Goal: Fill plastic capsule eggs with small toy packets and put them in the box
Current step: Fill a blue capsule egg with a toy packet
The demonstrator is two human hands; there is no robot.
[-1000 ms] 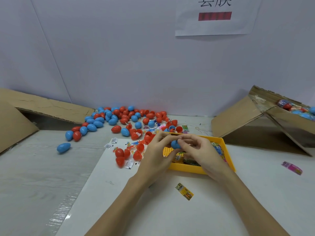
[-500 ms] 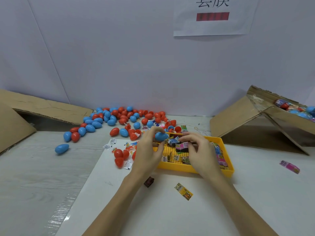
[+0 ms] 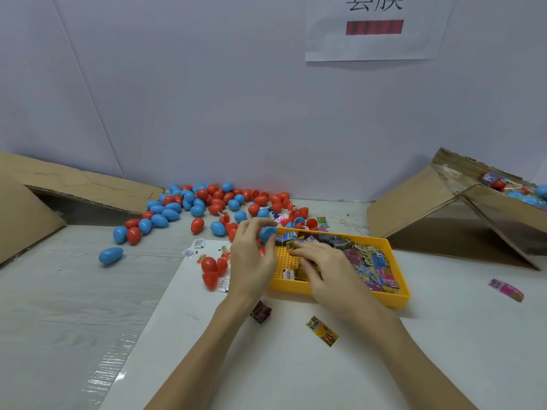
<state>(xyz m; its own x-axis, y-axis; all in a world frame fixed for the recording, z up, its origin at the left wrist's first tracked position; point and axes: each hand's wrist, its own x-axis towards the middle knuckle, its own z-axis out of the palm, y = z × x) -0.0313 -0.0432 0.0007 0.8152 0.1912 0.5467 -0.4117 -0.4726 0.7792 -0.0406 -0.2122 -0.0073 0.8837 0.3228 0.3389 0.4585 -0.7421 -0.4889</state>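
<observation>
My left hand (image 3: 251, 255) grips a blue capsule egg piece (image 3: 268, 233) just above the left end of the yellow tray (image 3: 393, 300). Small toy packets (image 3: 376, 267) fill the right side of that tray. My right hand (image 3: 322, 264) reaches into the tray with its fingers down among the packets at the back left; whether they pinch one is hidden. A heap of red and blue capsule eggs (image 3: 207, 202) lies behind the tray. The cardboard box (image 3: 473, 202) at the right holds filled eggs (image 3: 521, 190).
A flattened cardboard box (image 3: 74, 184) lies at the left. Loose packets rest on the white sheet: a dark one (image 3: 260, 312), a yellow one (image 3: 322, 331) and a pink one (image 3: 506, 290). A single blue egg (image 3: 111, 255) and red egg halves (image 3: 211, 270) lie left of the tray.
The two hands, joined on the blue egg a second ago, have parted. My left keeps the blue piece, my right has dropped into the tray. A dark packet now lies near my left wrist.
</observation>
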